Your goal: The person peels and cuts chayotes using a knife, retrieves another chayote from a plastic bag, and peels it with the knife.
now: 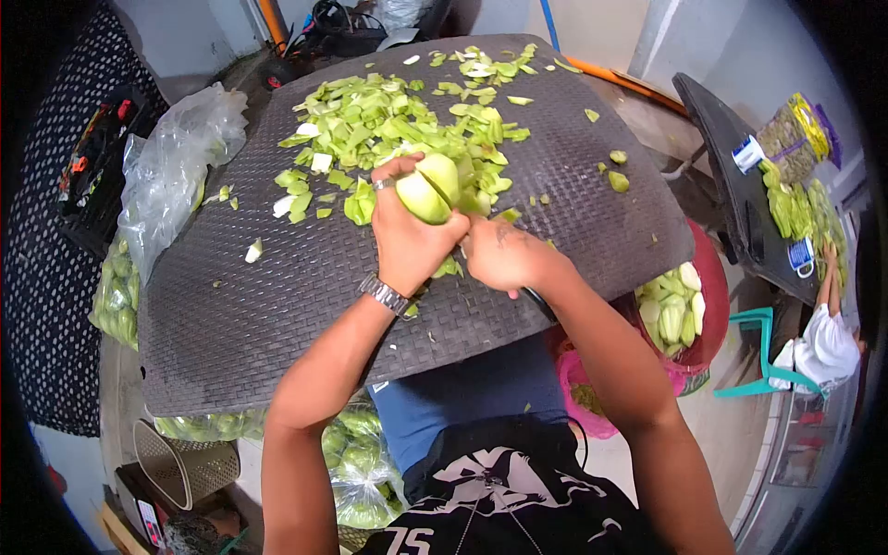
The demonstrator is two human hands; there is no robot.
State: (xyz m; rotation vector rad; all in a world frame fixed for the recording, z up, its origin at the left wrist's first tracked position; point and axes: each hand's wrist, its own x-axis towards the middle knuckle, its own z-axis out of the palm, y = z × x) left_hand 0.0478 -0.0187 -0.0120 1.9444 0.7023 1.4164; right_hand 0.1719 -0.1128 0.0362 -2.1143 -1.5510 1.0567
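My left hand, with a watch on the wrist and a ring, is wrapped around a pale green peeled chayote above the table. A deep groove runs along the chayote. My right hand is closed right beside it, touching or nearly touching the left thumb. From under that fist sticks out the dark handle of a knife; its blade is mostly hidden. Behind the hands a wide heap of green peelings covers part of the dark woven-pattern table.
A red tub with peeled chayotes and a pink bag stand at right below the table. Bagged chayotes lie beneath it. Clear plastic hangs at left. Another person sits at a second table.
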